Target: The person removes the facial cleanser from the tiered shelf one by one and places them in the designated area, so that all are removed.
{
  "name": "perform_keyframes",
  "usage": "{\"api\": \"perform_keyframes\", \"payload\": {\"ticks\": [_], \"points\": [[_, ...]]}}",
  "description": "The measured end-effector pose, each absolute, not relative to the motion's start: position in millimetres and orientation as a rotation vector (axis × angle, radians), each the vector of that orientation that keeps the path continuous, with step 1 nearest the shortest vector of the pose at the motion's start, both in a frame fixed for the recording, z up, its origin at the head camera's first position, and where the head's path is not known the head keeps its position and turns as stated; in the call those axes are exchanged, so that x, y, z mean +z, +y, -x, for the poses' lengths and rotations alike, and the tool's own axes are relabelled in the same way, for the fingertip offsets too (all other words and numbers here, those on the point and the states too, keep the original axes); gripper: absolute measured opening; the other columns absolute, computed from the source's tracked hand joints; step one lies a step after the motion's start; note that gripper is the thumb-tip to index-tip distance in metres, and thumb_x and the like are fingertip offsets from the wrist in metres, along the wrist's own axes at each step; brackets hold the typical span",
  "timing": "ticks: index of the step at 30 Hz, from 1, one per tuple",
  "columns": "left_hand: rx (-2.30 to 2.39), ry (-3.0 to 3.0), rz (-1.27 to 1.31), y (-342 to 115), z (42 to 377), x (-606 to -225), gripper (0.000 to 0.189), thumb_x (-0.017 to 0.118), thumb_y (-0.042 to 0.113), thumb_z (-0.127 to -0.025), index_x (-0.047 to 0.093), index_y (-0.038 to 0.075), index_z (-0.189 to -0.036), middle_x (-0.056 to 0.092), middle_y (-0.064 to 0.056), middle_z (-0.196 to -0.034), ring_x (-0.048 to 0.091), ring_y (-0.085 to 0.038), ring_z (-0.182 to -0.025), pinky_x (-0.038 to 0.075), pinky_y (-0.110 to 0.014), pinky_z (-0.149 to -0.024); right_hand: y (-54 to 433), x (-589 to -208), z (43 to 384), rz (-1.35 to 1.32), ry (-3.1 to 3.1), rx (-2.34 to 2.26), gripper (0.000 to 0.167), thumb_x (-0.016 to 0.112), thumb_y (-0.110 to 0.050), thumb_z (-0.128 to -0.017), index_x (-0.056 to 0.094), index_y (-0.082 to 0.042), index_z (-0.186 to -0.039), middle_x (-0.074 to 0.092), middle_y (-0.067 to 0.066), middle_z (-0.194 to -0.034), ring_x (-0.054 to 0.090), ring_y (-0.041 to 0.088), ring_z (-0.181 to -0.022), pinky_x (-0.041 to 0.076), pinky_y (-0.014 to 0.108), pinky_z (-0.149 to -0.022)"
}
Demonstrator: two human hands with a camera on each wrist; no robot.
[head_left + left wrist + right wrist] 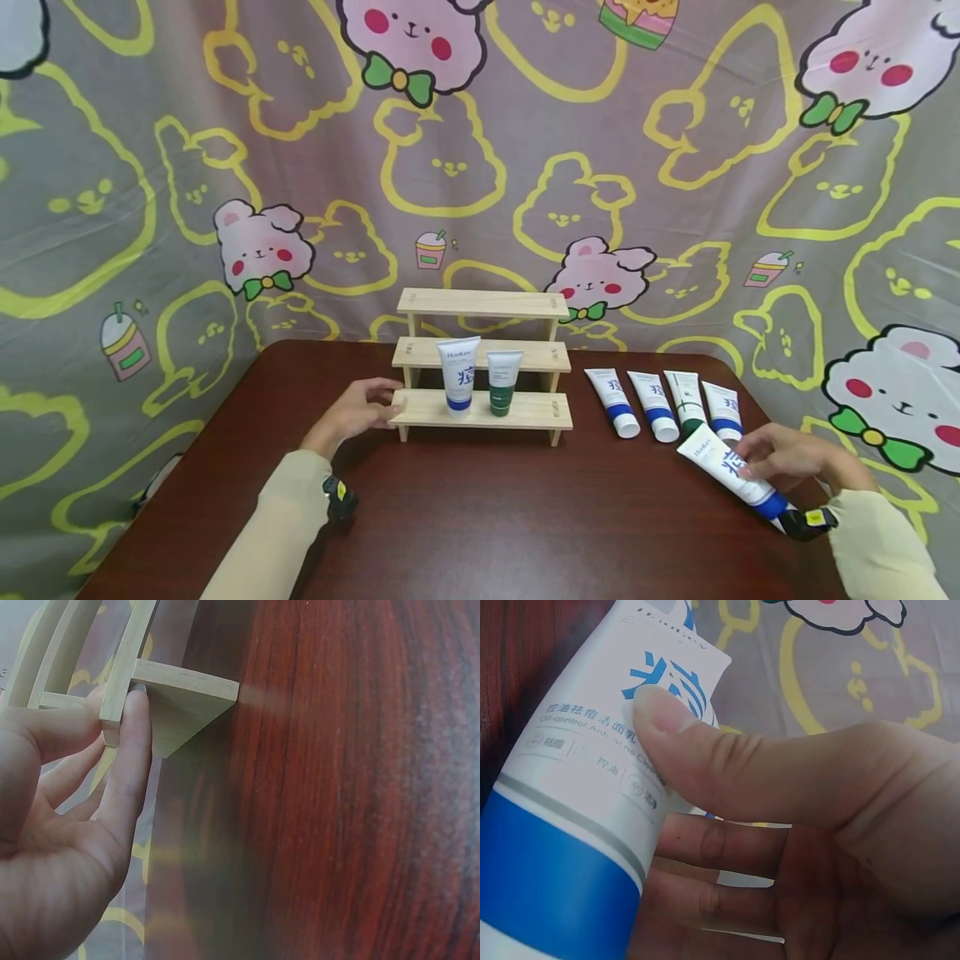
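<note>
My right hand (798,457) grips a white tube of facial cleanser (723,460) with a blue band; the thumb presses its printed front in the right wrist view, and the tube (592,750) tilts with its cap end toward me. With thumb and fingers, my left hand (358,417) pinches the left end of the bottom step of a three-step wooden rack (480,410); the left wrist view shows this end (116,701) between them. On that step stand a white-and-blue tube (458,371) and, to its right, a smaller white-and-green tube (502,379), both cap down.
Right of the rack, several tubes lie in a row: two white-and-blue tubes (613,402) (652,404), a white-and-green tube (685,398) and another white-and-blue tube (722,408). All rest on the dark red-brown table (525,517). A patterned curtain (480,242) hangs behind it.
</note>
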State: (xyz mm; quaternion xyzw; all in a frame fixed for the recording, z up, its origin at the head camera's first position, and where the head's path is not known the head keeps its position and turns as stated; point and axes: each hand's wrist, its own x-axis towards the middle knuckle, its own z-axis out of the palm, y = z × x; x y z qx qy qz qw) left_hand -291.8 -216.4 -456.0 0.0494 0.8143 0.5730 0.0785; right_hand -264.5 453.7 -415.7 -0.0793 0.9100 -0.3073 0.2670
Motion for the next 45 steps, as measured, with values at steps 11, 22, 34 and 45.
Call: {"api": "perform_keyframes", "payload": {"ticks": [11, 22, 34, 45], "points": [[1.717, 2.433, -0.15, -217, 294, -455, 0.047, 0.069, -0.002, -0.095, 0.055, -0.007, -0.14, 0.06, -0.027, -0.124, 0.07, -0.019, -0.088, 0.067, -0.037, -0.081, 453, -420, 267, 0.211, 2.474, -0.777, 0.027, 0.078, -0.021, -0.092, 0.073, 0.001, -0.108, 0.07, 0.007, -0.099, 0.063, 0.022, -0.09, 0.065, 0.049, -0.077], [1.706, 2.441, -0.122, -216, 294, -456, 0.046, 0.069, -0.002, -0.095, 0.056, -0.006, -0.139, 0.06, -0.026, -0.124, 0.07, -0.02, -0.089, 0.067, -0.037, -0.081, 451, -423, 269, 0.142, 2.491, -0.733, 0.039, 0.075, -0.024, -0.094, 0.07, 0.006, -0.119, 0.071, 0.012, -0.111, 0.064, 0.023, -0.098, 0.063, 0.055, -0.083], [1.718, 2.441, -0.154, -216, 291, -457, 0.047, 0.069, -0.001, -0.095, 0.055, -0.007, -0.139, 0.061, -0.028, -0.124, 0.07, -0.02, -0.089, 0.067, -0.039, -0.081, 441, -415, 271, 0.118, 2.578, -0.699, 0.039, 0.077, -0.021, -0.093, 0.07, 0.004, -0.121, 0.071, 0.014, -0.113, 0.063, 0.02, -0.095, 0.062, 0.045, -0.083], [1.73, 2.437, -0.16, -217, 292, -457, 0.047, 0.069, -0.002, -0.095, 0.055, -0.008, -0.139, 0.061, -0.028, -0.123, 0.07, -0.019, -0.089, 0.067, -0.038, -0.08, 404, -382, 278, 0.218, 2.645, -0.779, 0.042, 0.075, -0.019, -0.094, 0.065, 0.006, -0.127, 0.07, 0.023, -0.119, 0.069, 0.028, -0.101, 0.065, 0.049, -0.086]]}}
